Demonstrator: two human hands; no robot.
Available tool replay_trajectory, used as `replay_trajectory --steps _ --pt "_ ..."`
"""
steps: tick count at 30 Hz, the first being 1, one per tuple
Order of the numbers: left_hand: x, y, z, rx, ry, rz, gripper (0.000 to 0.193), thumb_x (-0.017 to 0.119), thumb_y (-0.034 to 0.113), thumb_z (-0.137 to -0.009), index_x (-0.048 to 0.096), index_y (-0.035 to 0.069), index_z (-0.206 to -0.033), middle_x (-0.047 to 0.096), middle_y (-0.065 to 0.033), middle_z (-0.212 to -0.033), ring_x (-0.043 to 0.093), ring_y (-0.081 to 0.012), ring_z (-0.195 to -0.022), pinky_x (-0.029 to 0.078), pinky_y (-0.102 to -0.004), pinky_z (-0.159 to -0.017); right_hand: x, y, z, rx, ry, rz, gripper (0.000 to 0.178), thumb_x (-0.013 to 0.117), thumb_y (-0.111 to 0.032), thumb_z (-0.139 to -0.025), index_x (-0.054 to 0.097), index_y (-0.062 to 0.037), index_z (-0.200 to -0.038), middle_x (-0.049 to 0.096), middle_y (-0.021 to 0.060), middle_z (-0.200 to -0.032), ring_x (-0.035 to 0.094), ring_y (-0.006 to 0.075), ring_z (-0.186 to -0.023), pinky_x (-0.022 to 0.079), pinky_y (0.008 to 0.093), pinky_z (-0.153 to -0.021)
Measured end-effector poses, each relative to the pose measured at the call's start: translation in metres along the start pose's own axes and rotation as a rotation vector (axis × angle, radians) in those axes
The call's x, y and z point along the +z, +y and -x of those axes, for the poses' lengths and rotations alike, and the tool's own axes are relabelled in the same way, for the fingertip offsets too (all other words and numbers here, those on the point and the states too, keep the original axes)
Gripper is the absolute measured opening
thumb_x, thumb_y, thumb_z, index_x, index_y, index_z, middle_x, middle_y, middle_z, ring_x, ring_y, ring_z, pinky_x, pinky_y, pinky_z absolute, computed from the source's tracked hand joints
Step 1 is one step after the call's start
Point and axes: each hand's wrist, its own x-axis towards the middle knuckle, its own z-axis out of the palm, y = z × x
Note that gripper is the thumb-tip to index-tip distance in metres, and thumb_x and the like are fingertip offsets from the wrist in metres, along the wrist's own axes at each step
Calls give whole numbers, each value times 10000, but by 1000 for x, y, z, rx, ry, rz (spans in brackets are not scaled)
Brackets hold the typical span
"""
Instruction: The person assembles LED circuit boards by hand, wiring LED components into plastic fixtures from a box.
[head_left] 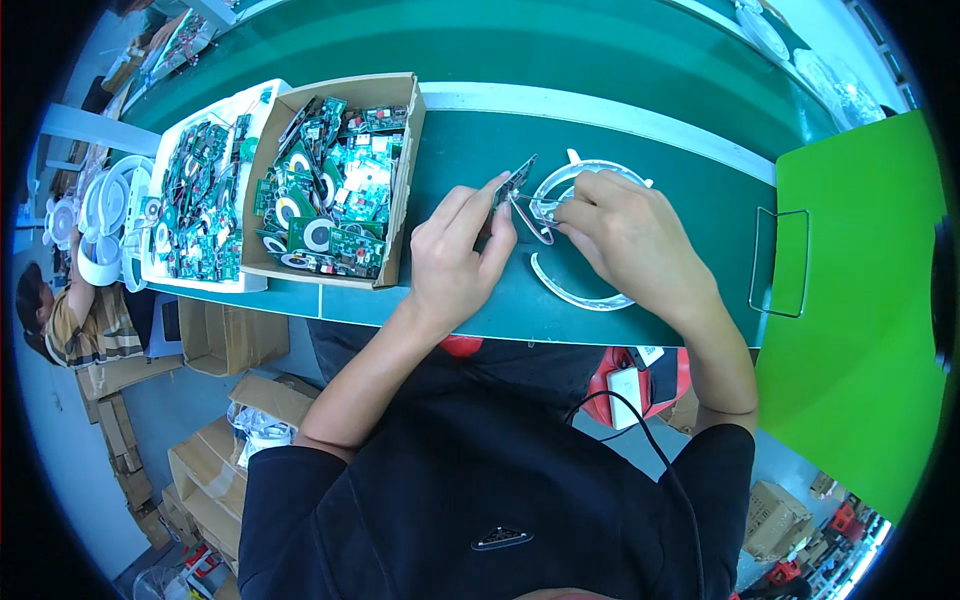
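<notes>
My left hand [460,248] pinches a small circuit board [514,180] between thumb and fingers, tilted up above the bench. Thin wires [536,222] run from the board toward my right hand [622,228]. The fingers of my right hand are pressed together by the wires; the exact piece between the fingertips is hidden. Under and around this hand lies a white ring-shaped plastic part [572,297] on the green bench top, partly covered by the hand. To the left of my left hand stands a cardboard box [408,180] full of circuit boards.
Beside the box, a white foam tray [252,284] holds more circuit boards. White round parts [100,215] are stacked at the far left, near another person [90,320]. On the right rise a wire frame [780,262] and a bright green panel [860,300]. Cardboard boxes [212,470] stand on the floor.
</notes>
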Motion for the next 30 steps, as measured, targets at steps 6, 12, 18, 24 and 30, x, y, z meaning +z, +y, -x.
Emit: replay_trajectory --steps 6,12,18,24,30 --pt "0 4 0 -117 -44 60 136 719 -25 -969 739 -58 -1100 636 -99 -809 634 -174 -664 506 -327 -595 -5 27 -1 80 105 -573 82 777 -26 -909 762 0 -986 633 85 -907 633 254 -778 507 371 -708" --pt "-1 1 -12 -176 -80 40 122 710 -11 -963 707 -46 -1080 629 -113 -891 645 -200 -711 528 -343 -644 4 28 -4 196 121 -624 69 761 2 -949 736 15 -1012 642 52 -937 511 124 -719 395 297 -623" --pt "3 -12 -14 -124 -130 237 255 713 2 -944 632 -29 -1184 734 -184 -1181 759 -327 -956 598 -391 -863 -1 35 -3 161 59 -652 63 754 5 -948 733 7 -1007 659 52 -951 495 128 -706 388 304 -619" --pt "-15 2 -18 -236 -408 227 332 745 7 -999 628 -50 -1304 732 -141 -1239 684 -152 -1147 541 -326 -1007 -2 52 2 -34 22 -663 71 755 -1 -945 761 -10 -1015 712 60 -1011 606 131 -811 469 301 -691" --pt "-9 -8 -17 -232 -212 229 143 745 81 -991 713 -5 -1101 777 -160 -1060 756 -227 -879 572 -365 -792 3 60 -2 201 -106 -898 77 739 -44 -984 740 -1 -1047 717 44 -1001 607 95 -840 469 273 -707"
